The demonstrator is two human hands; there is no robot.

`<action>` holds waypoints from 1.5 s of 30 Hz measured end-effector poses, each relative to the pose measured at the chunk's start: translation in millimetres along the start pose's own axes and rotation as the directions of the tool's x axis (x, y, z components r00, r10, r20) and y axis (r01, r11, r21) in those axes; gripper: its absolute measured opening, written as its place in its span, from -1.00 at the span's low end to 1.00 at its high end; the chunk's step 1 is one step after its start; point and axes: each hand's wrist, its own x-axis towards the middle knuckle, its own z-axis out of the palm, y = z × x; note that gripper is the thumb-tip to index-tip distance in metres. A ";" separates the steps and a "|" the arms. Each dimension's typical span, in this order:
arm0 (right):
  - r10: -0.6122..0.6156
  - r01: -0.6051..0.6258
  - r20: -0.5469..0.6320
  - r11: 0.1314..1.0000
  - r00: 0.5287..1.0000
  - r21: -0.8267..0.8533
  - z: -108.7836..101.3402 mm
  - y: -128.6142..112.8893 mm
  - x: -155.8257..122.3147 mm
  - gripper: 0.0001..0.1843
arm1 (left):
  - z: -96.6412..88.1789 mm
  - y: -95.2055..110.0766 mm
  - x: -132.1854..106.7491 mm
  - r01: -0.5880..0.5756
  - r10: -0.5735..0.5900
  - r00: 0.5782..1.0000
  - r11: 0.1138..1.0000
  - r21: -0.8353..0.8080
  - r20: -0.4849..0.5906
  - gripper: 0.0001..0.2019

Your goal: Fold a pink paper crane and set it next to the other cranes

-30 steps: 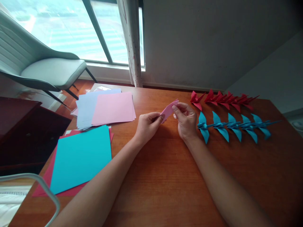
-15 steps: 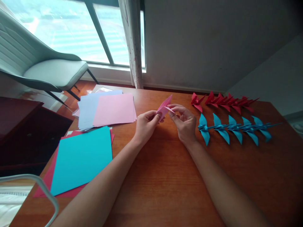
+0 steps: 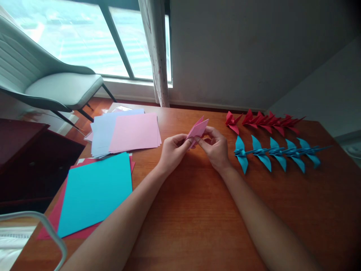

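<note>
A person's two bare hands meet over a reddish-brown wooden counter point(image 3: 194, 214), holding a small folded pink paper point(image 3: 198, 129) just above its surface, toward the far edge. The left hand point(image 3: 173, 152) pinches the paper's lower left part between thumb and fingers. The right hand point(image 3: 216, 149) pinches its lower right part, thumb in front and fingers curled behind; the fingers cover some of the folds, so the exact grip there is hard to make out. The paper's upper end rises in pointed flaps, tilted up to the right. Left of the folded pink paper lie flat pink sheets point(image 3: 135, 131), overlapping pale blue sheets point(image 3: 102, 137). Nearer the viewer than those, and also left of the folded pink paper, a large turquoise sheet point(image 3: 96, 195) rests on red sheets point(image 3: 58, 207). To the right of the folded pink paper stand two rows of folded paper birds: red birds point(image 3: 232, 123) in the farther row, blue birds point(image 3: 240, 151) in the nearer. Beyond the folded pink paper, to its left, are a pale padded chair point(image 3: 62, 88), a bright window point(image 3: 70, 45) and a curtain point(image 3: 156, 45).
</note>
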 end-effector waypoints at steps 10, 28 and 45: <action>-0.066 0.066 0.010 0.998 0.998 0.010 -0.8 -1.3 0.2 -0.92 | -1.6 -1.4 1.8 0.024 -0.021 0.998 0.999 -0.046 0.066 -0.68; -0.158 0.157 -0.006 0.987 0.987 -0.039 1.1 2.5 -3.0 -0.79 | -4.9 -0.5 3.3 0.023 -0.021 0.997 0.999 -0.030 0.080 -0.69; 0.091 -0.091 0.008 0.981 0.996 0.172 4.8 3.2 1.4 -0.76 | -1.0 -4.2 4.0 -0.039 0.037 0.999 0.998 -0.053 -0.034 -0.71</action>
